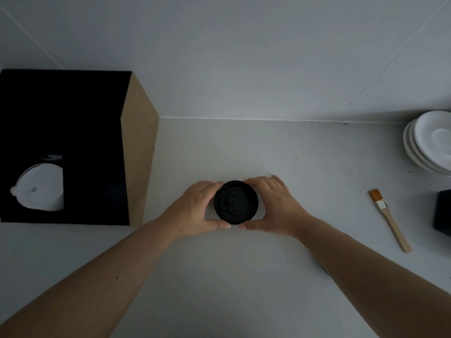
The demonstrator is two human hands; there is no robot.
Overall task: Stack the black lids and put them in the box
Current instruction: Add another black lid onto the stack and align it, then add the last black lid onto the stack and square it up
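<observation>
A round stack of black lids stands on the white counter in the middle of the view. My left hand cups its left side, thumb under the near edge. My right hand cups the right side the same way, so both hands grip the stack between them. How many lids are in the stack is hidden from above. The box stands at the left, cardboard outside with a dark inside, open on top. White lids lie inside it at the lower left.
A pile of white saucers sits at the far right by the wall. A small wooden-handled brush lies to the right of my hands. A black object shows at the right edge. The wall runs along the back.
</observation>
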